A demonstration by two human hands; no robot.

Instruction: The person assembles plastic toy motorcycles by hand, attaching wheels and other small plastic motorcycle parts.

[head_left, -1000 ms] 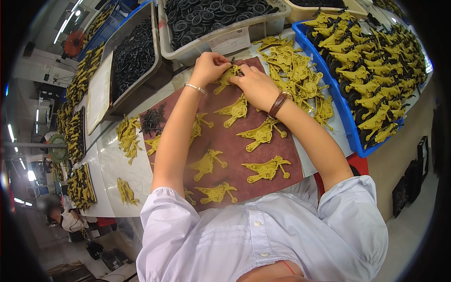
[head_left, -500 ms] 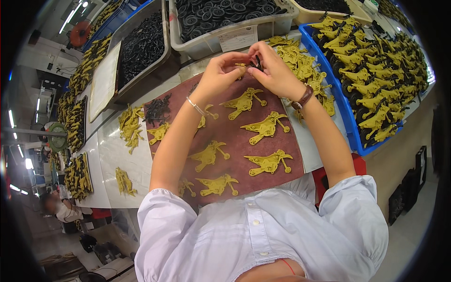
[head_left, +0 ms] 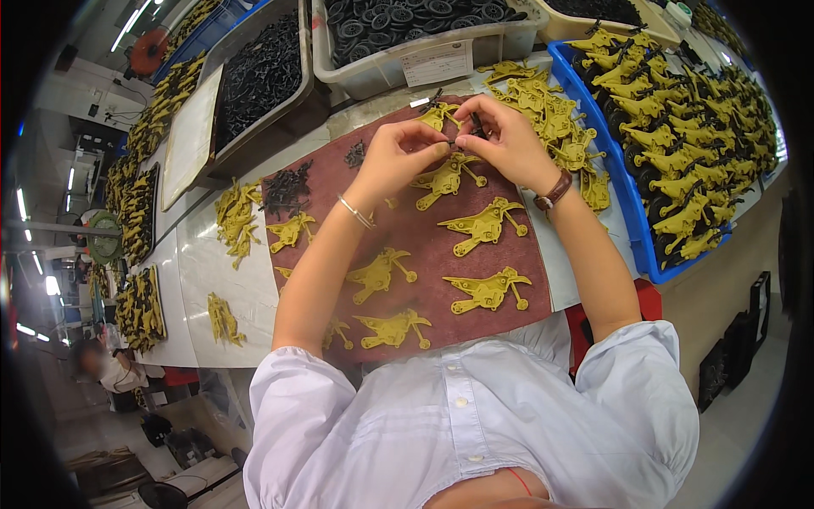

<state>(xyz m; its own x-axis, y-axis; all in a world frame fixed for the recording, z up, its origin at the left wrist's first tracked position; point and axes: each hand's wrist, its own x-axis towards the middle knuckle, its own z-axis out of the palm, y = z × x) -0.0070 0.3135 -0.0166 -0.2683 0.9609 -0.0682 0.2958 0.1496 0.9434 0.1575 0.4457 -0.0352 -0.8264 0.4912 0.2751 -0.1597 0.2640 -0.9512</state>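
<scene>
Hands meet above the far edge of the maroon felt work mat (head_left: 509, 263). I see the left hand (head_left: 394, 157) and right hand (head_left: 507, 140) pinching one small dark part (head_left: 475, 127) between fingertips, fingers narrow. Yellow plastic bird-shaped pieces (head_left: 487, 290) lie in rows on the mat. Blue bin of assembled yellow pieces (head_left: 632, 212) sits right; a white tub of black wheels (head_left: 356, 76) stands beyond.

Long white workbenches (head_left: 191, 280), ceiling striplights (head_left: 21, 204), perhaps concrete floor (head_left: 746, 441)

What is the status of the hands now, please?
Left hand and right hand together, pinching a small dark part. Raised over the brown mat; yellow toy pieces below. Nothing blocking.
</scene>
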